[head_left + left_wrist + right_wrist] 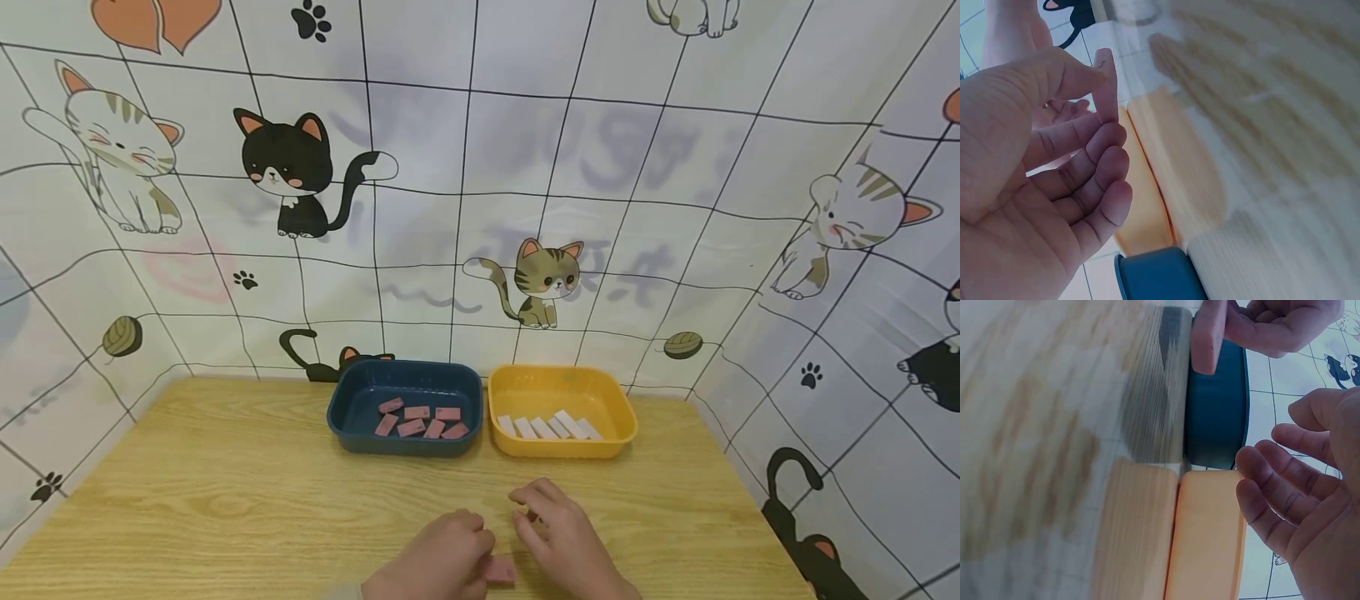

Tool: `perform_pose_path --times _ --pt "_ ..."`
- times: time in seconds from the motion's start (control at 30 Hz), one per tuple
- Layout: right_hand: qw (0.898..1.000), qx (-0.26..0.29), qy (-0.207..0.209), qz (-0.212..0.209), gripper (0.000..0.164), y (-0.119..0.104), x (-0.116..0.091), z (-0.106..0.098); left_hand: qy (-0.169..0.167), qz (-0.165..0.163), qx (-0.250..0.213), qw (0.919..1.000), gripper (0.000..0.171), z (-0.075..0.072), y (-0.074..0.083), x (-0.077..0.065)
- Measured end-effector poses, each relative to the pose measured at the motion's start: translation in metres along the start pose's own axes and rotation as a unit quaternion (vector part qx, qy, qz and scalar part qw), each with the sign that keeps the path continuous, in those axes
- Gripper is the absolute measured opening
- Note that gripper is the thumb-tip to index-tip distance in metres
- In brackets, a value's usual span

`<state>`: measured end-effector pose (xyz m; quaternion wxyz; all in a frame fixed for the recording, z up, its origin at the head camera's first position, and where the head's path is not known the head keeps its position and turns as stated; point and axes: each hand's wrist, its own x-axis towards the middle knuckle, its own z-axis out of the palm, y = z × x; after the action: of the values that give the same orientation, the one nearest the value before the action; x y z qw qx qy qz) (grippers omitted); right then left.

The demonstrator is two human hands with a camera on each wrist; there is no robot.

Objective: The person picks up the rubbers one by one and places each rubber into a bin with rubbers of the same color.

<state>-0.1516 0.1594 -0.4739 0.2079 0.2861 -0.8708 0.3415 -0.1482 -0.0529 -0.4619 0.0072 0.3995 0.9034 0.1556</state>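
Observation:
My left hand [442, 557] pinches a small pink rectangular block [499, 570] between thumb and fingertips, over the near part of the table. In the left wrist view the block [1105, 90] stands on end at the thumb tip, the other fingers loosely bent below it. To its right, my right hand [564, 537] has nothing in its grasp; its fingers are relaxed and slightly bent. The right wrist view shows that hand [1310, 481] with thumb and fingers apart, and the pink block [1208, 340] in the left hand beyond.
A dark blue tray [408, 447] at the table's back holds several pink blocks [411, 427]. Touching distance to its right, a yellow tray [562, 448] holds several white blocks [542, 428]. Behind the wooden table [225, 483] hangs a cat-patterned sheet [420, 225].

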Motion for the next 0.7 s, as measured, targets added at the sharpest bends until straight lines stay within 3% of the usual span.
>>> perform_pose_path --times 0.23,0.47,0.7 --pt "1.000 0.005 -0.004 0.006 0.023 -0.004 0.002 0.003 0.030 -0.035 -0.040 0.9981 0.012 -0.010 -0.008 -0.007" --pt "1.000 0.009 -0.004 -0.007 0.023 -0.010 0.008 0.006 0.090 -0.053 -0.051 0.9933 0.012 -0.019 -0.021 -0.013" --pt "0.999 0.009 -0.040 0.029 0.018 -0.013 0.018 0.012 0.141 -0.066 -0.045 0.9868 0.014 -0.027 -0.037 -0.017"
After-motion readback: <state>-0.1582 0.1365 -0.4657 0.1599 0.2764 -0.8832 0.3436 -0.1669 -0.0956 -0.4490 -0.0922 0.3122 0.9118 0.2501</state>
